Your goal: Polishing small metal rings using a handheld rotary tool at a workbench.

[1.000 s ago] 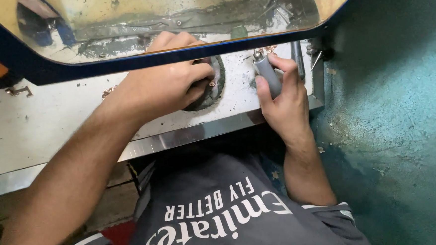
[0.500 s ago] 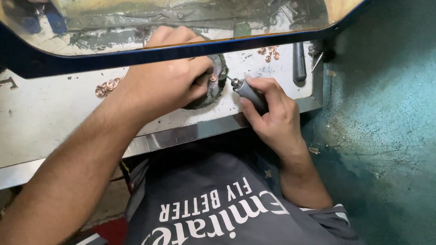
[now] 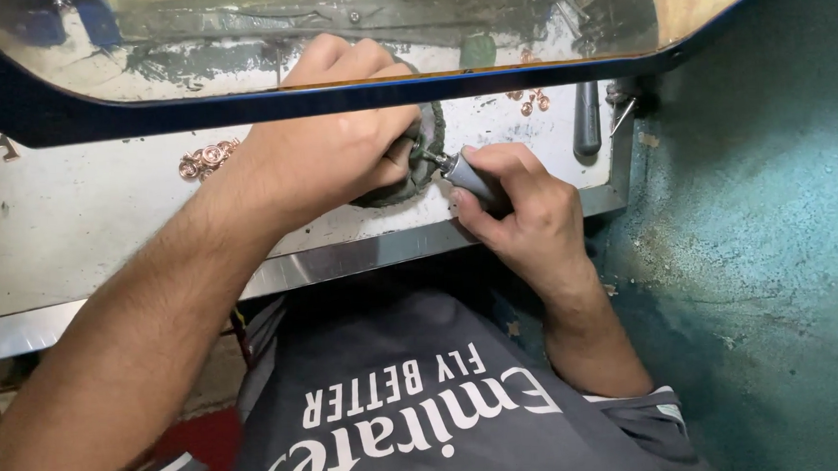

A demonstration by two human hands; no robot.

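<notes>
My left hand is closed over a small piece pressed against a dark round pad on the white metal bench; the piece itself is hidden by my fingers. My right hand grips a grey rotary handpiece like a pen, its metal tip pointing left and touching the spot where my left fingertips pinch. The two hands nearly meet at the pad.
A blue-rimmed transparent shield spans the top of the view above the bench. Small copper-coloured rings lie left, a few more lie at the back right, beside a dark handled tool. A teal wall stands right.
My right hand lifted the grey handpiece off the bench at the right, turned it and brought its tip left to the pad. My left hand stayed on the pad.
</notes>
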